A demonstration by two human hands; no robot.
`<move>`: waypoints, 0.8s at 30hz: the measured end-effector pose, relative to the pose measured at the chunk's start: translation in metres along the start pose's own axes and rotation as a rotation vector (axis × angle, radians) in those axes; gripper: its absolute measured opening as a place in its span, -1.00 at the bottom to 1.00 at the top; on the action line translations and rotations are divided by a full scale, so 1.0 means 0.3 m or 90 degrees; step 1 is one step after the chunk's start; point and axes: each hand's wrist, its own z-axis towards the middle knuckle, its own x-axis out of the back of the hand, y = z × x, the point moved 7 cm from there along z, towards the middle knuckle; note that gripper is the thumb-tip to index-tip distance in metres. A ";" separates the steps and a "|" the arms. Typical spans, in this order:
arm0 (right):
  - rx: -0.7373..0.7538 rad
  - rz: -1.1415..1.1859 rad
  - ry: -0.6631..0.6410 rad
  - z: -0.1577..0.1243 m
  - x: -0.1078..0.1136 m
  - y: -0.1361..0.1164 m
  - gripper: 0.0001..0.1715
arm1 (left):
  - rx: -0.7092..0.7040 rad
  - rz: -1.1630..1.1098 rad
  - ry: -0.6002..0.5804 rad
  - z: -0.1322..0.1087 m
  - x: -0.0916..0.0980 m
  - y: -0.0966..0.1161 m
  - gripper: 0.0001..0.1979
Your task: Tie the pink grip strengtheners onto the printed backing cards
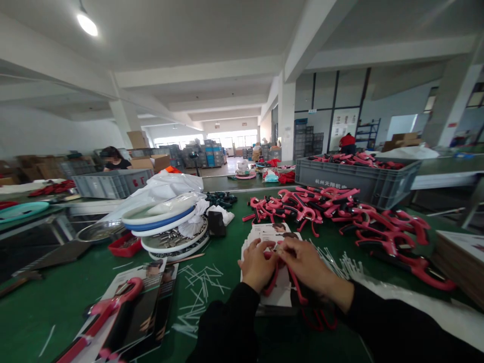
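Observation:
A pink two-handled hand tool (297, 286) lies over a stack of printed cards (275, 296) in front of me. My left hand (258, 265) grips its upper part from the left, thumb and fingers curled in. From the right, my right hand (308, 262) has its fingertips pinched together at the same end, almost touching the left fingers. Something small and pale shows at those fingertips, too small to name. The tool's head is mostly hidden by my fingers. White plastic strips (342, 264) lie just beyond my right wrist, and more loose strips (200, 282) are scattered to the left.
A heap of pink-and-black tools (302, 204) covers the bench's far right, before a grey crate (351, 181) of more. Left are stacked round trays (170, 227), a red tray (125, 245) and a carded tool (113, 307). Cartons (459, 262) stand right. Two people are farther off.

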 end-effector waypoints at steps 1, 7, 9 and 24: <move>0.000 0.001 -0.005 -0.005 -0.011 -0.006 -0.76 | 0.003 -0.001 -0.001 0.002 -0.003 -0.003 -0.68; 0.005 -0.053 -0.083 -0.099 -0.053 -0.021 -0.79 | 0.021 -0.008 0.019 0.001 -0.002 -0.010 -0.61; 0.013 -0.106 -0.139 -0.111 -0.065 -0.031 -0.77 | 0.028 -0.005 0.027 -0.005 0.005 -0.009 -0.58; 0.004 0.102 -0.163 -0.156 0.030 -0.024 -0.70 | 0.003 -0.217 0.396 -0.095 0.155 -0.158 -0.55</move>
